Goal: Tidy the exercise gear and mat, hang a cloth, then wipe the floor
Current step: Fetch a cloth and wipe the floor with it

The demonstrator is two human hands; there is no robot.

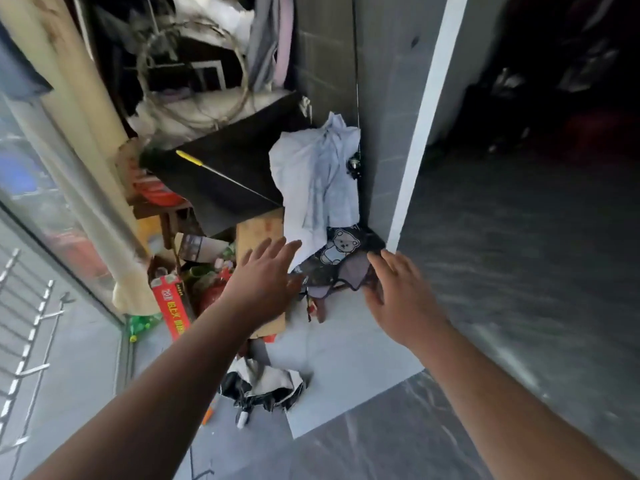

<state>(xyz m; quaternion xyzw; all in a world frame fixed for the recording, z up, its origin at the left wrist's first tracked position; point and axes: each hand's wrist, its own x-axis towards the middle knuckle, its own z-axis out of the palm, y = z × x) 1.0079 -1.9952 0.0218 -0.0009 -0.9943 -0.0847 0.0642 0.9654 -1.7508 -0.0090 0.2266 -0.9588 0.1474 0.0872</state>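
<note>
I note my left hand (266,275) spread wide and empty near the pale blue hanging cloth (315,174), draped in the far corner; my right hand (398,289), likewise splayed and empty, nears the dark bear-print fabric (341,252) below, presumably to gather it.

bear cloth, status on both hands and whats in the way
Left hand and right hand open, empty, either side of the bear cloth. Cloth ungripped, draped low. Pale blue cloth hangs just above; folded umbrella on floor below.
</note>
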